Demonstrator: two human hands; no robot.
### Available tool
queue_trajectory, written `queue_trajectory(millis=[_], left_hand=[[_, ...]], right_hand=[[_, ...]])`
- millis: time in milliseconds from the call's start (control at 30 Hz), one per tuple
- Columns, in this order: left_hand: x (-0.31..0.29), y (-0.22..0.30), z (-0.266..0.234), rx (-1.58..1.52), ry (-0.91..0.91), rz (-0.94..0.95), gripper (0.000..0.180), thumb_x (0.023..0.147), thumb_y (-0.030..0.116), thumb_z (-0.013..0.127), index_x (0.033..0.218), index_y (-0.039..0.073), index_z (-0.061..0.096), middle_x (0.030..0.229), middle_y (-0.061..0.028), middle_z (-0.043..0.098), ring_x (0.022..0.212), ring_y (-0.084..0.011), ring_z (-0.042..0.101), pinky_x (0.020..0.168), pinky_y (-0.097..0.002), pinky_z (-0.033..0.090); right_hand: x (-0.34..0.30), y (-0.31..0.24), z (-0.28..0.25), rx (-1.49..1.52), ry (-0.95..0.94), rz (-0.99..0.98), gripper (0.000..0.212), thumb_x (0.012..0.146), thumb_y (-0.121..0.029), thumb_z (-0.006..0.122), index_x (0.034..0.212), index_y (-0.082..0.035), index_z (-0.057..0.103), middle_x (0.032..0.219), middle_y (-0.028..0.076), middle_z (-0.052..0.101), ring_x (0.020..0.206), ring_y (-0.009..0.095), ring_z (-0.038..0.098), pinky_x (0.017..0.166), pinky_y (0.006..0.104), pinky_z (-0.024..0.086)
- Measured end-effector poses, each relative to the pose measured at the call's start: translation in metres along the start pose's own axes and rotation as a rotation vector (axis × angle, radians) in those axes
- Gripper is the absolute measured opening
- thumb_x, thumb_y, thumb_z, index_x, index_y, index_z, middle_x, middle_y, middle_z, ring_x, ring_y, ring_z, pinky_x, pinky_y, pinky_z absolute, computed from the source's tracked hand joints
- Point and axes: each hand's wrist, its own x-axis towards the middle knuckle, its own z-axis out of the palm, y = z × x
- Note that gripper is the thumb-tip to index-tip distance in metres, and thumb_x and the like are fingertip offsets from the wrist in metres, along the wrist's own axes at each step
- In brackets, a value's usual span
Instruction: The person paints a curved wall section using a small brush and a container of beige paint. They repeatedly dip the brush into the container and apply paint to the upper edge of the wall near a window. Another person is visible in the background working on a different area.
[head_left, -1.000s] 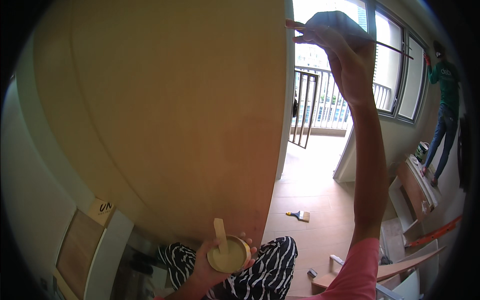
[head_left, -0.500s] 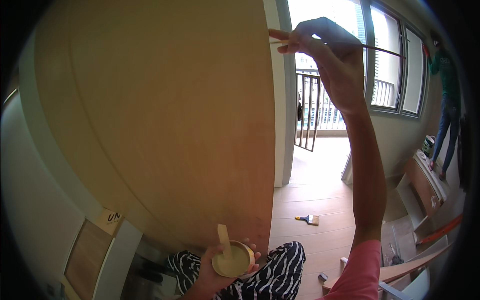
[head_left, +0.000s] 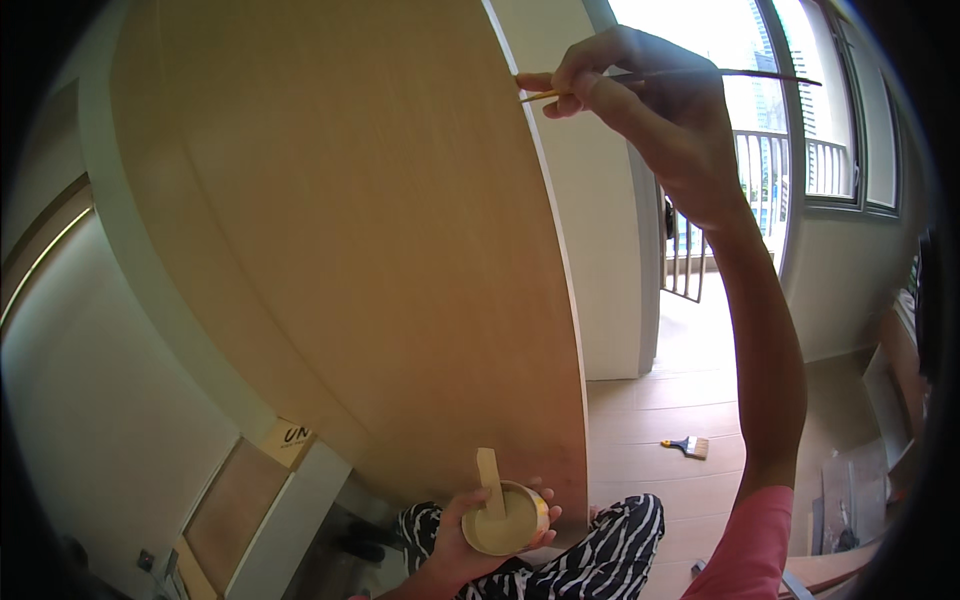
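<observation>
A tall wood-faced panel [head_left: 350, 250] stands in front of me, its pale narrow edge [head_left: 562, 235] facing right. High at that edge, my right hand [head_left: 655, 115] pinches a thin paintbrush [head_left: 775, 75]. The brush's tip points left and meets the edge, and a fingertip rests beside it. Low in front of me, my left hand [head_left: 455, 545] is wrapped round a small tub [head_left: 541, 510] of beige paint [head_left: 508, 532]. A flat wooden stick [head_left: 488, 470] stands tilted in the paint, with my left thumb against it.
A wide flat brush [head_left: 686, 447] lies on the light floor to the right. Beyond it are a doorway with a balcony railing [head_left: 763, 165] and windows. At lower left, a cardboard box [head_left: 288, 443] sits by a white-edged board [head_left: 290, 525]. Boards also lie at lower right.
My view has swung left, so the scene sits further right. The panel's pale edge now shows. A person standing by the windows has gone out of view. Both hands keep their holds.
</observation>
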Motion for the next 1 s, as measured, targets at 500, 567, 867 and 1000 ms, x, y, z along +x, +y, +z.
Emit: queue_trajectory(millis=[500,567,867,1000], left_hand=[[0.000,-0.003,0.005,0.015,0.023,0.001,0.062,0.090,0.035,0.052,0.136,-0.004,0.043,0.135,-0.0187,0.046,0.130,-0.0383,0.041,0.103,-0.0514,0.039],[-0.001,-0.005,0.014,0.082,0.139,0.033,0.066,0.086,0.038,0.055,0.136,-0.004,0.043,0.131,-0.0217,0.047,0.124,-0.0381,0.044,0.095,-0.0497,0.044],[0.000,-0.004,0.016,0.083,0.141,0.027,0.067,0.086,0.037,0.055,0.136,-0.005,0.042,0.132,-0.0223,0.047,0.124,-0.0384,0.045,0.096,-0.0501,0.044],[-0.001,-0.002,0.004,0.002,0.023,-0.016,0.063,0.089,0.036,0.053,0.136,-0.004,0.042,0.136,-0.0193,0.046,0.130,-0.0377,0.041,0.104,-0.0512,0.038]], right_hand=[[-0.005,0.001,0.000,-0.085,-0.013,0.035,0.012,0.095,-0.007,0.058,0.098,0.004,0.064,0.093,0.010,0.066,0.086,0.020,0.070,0.081,0.0335,0.060],[-0.004,0.003,0.001,-0.033,0.013,0.007,0.012,0.095,-0.007,0.059,0.098,0.004,0.064,0.093,0.010,0.066,0.086,0.020,0.070,0.081,0.0336,0.060],[-0.003,0.003,0.003,0.054,0.021,0.018,0.013,0.096,-0.008,0.059,0.101,0.002,0.064,0.092,0.010,0.067,0.090,0.021,0.070,0.080,0.0331,0.060],[-0.004,0.002,0.003,-0.050,0.025,-0.011,0.013,0.096,-0.009,0.059,0.099,0.003,0.065,0.093,0.010,0.067,0.086,0.019,0.070,0.081,0.0334,0.060]])
